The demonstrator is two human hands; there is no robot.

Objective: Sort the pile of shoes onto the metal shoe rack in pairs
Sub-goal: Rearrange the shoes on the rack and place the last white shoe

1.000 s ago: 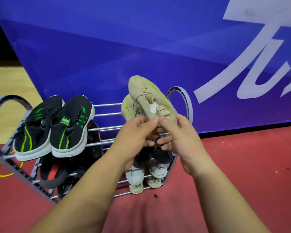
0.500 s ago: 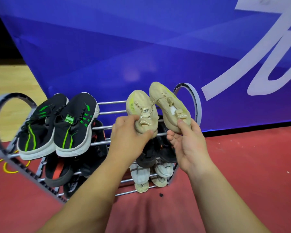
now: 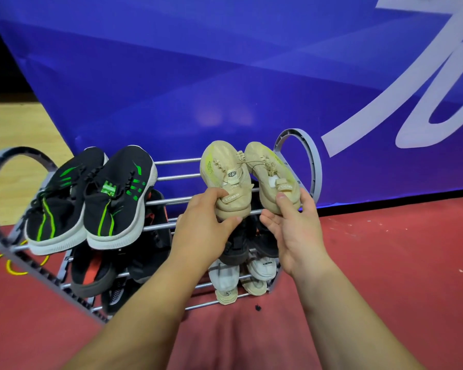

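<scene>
Two beige sneakers lie side by side, toes away from me, on the right half of the metal shoe rack's point(image 3: 177, 177) top tier. My left hand point(image 3: 203, 225) grips the heel of the left beige sneaker point(image 3: 225, 177). My right hand point(image 3: 294, 225) holds the heel of the right beige sneaker point(image 3: 270, 177), thumb on top and fingers underneath. A pair of black sneakers with green stripes point(image 3: 91, 198) rests on the top tier's left half.
Lower tiers hold black-and-orange shoes point(image 3: 94, 268), dark shoes point(image 3: 238, 247) and white and cream shoes point(image 3: 241, 276). A blue banner point(image 3: 225, 76) stands right behind the rack. Red floor point(image 3: 385, 263) spreads to the right; a yellow cable point(image 3: 11, 268) lies at the left.
The two beige sneakers were stacked together in both hands. They have been separated and lowered side by side onto the top tier, one heel in each hand.
</scene>
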